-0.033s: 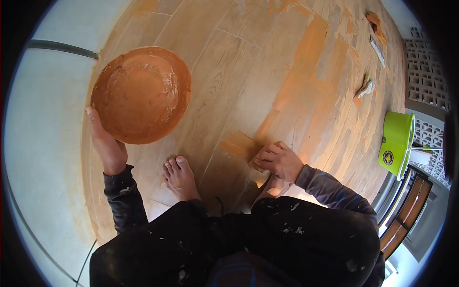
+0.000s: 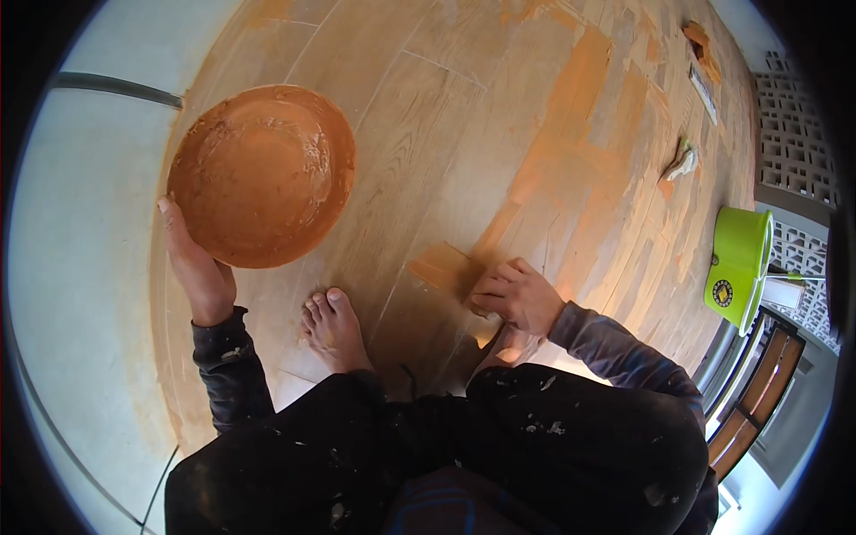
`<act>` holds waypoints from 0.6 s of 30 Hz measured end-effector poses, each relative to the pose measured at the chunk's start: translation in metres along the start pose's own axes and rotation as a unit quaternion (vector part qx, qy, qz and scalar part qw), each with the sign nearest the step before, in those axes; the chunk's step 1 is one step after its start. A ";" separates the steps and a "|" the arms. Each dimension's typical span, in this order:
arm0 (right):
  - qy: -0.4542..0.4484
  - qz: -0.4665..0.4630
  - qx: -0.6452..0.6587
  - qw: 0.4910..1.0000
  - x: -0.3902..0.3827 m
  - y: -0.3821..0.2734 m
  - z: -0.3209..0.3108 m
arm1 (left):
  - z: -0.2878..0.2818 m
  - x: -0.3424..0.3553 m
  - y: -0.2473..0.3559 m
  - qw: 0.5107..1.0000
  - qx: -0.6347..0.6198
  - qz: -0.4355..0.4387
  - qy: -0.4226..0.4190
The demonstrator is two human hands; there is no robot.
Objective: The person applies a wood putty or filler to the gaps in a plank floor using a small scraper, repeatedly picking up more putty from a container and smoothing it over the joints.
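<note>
Bowl (image 2: 333,189), one: held mouth-up, presumably against spills.
Our left hand (image 2: 201,275) clasps its rim; our right hand (image 2: 519,296), fingers bent, hangs low; its contents we cannot tell.

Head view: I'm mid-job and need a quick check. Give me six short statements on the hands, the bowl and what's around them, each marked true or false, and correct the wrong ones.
1. The left hand grips the bowl at its rim. True.
2. The bowl's inside is clean. False: it is smeared with orange-brown paste.
3. The right hand is down near the right foot, fingers curled. True.
4. Shoes are on. False: the left foot is bare.
5. A green bucket is at the right of the view. True.
6. The bowl is in the picture's right half. False: it is in the left half.
</note>
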State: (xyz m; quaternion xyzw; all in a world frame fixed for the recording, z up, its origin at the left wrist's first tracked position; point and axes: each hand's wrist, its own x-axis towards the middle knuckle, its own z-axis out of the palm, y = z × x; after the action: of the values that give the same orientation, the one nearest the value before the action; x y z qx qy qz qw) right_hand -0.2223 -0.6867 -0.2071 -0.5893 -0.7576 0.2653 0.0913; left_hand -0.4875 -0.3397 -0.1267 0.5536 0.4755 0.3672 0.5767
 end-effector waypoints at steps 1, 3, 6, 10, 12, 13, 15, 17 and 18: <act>0.045 -0.016 0.011 0.999 0.020 -0.004 -0.005 | 0.000 -0.002 -0.004 1.000 0.019 0.006 -0.015; 0.089 -0.032 0.017 0.995 0.062 -0.001 -0.007 | 0.010 -0.001 -0.003 0.996 -0.054 -0.052 0.046; 0.156 -0.015 -0.006 0.988 0.077 -0.005 0.016 | 0.011 -0.001 -0.003 0.997 -0.025 -0.072 0.025; 0.061 0.015 -0.052 0.997 -0.032 -0.005 0.018 | 0.007 0.004 -0.004 0.999 -0.026 -0.035 0.006; 0.027 0.031 -0.053 0.998 -0.050 -0.003 0.005 | 0.011 0.003 0.001 0.998 -0.041 -0.038 0.005; 0.033 0.076 -0.013 0.996 -0.045 -0.009 -0.006 | 0.008 0.001 -0.001 0.998 -0.042 -0.040 0.005; 0.142 0.134 0.055 0.979 -0.021 -0.017 -0.012 | 0.001 0.001 -0.002 0.998 -0.043 -0.037 0.023; 0.180 0.193 0.000 0.965 0.008 -0.015 0.000 | 0.008 0.003 -0.009 0.998 -0.049 -0.042 0.027; 0.217 0.247 -0.051 0.943 0.020 -0.018 0.010 | 0.009 0.003 -0.010 0.997 -0.050 -0.045 0.035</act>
State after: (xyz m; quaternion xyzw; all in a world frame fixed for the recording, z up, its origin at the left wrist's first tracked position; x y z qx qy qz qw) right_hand -0.2473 -0.6737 -0.2095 -0.8048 -0.5629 0.1069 0.1550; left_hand -0.4796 -0.3408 -0.1375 0.4891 0.5009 0.3837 0.6021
